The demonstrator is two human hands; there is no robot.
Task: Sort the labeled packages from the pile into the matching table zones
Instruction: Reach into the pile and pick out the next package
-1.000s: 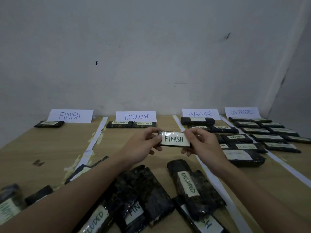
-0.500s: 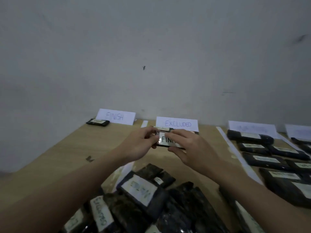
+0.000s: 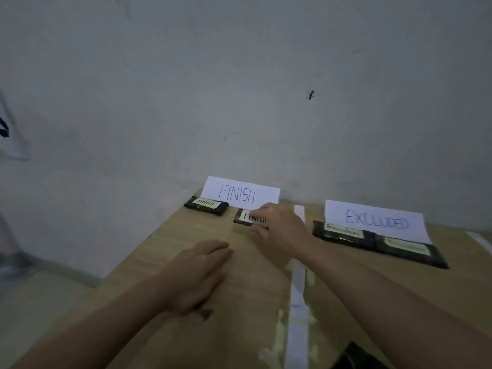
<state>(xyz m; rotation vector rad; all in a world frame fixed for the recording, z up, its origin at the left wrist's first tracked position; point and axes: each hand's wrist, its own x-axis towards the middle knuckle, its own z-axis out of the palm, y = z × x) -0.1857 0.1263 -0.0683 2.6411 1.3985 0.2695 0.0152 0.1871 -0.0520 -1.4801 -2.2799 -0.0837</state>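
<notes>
In the FINISH zone, before the FINISH sign [image 3: 241, 194]: FINISH-labelled package [image 3: 250, 218], long axis left-right, just right of another FINISH package [image 3: 206, 205]. Right hand [image 3: 279, 230] grips its right end, fingers curled. Left hand [image 3: 198, 272] flat on the table [image 3: 239, 328], nearer the person, holding nothing.

Held pack [image 3: 250, 219]: dark flat wrap, white label "FINISH", lying flat on table [image 3: 186, 246] in FINISH zone, just below FINISH sign [image 3: 239, 194]; right end hidden under fingers. Second pack [image 3: 206, 205]: same dark wrap, "FINISH" label, flat, just left of held pack, close but apart, at far left table corner. Two dark packs [image 3: 378, 242] end to end before EXCLUDED sign [image 3: 375, 222], labels "EXCLUDED", nearer one blurred. White tape strip [image 3: 298, 283] divides zones.
</notes>
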